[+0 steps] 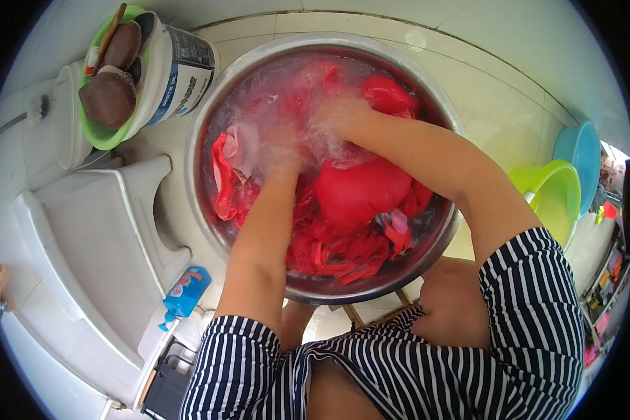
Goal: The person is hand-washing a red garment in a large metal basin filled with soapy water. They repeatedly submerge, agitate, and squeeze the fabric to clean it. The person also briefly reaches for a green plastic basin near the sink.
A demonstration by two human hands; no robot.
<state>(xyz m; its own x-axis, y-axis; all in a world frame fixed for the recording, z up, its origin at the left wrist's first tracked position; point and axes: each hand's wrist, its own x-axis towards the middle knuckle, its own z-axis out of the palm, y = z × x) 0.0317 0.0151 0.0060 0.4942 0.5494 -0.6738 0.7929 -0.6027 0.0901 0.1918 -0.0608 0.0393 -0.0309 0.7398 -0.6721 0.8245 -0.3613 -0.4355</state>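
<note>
A large metal basin (220, 87) stands on the tiled floor, full of foamy water and red cloth (360, 192). Both my hands are plunged into it. My left hand (281, 159) is down in the suds at the middle, its fingers hidden by foam and wet cloth. My right hand (339, 115) is just beyond it, near the far side, closed on a bunch of the red cloth under the splashing water. A puffed-up bulge of red cloth lies under my right forearm. My striped sleeves fill the lower edge.
A white bucket (178, 70) with a green bowl holding brown brushes (108, 98) stands far left. A white squat toilet (91, 238) lies left, a blue bottle (185, 294) beside it. Green (556, 192) and blue (581, 150) plastic basins sit right.
</note>
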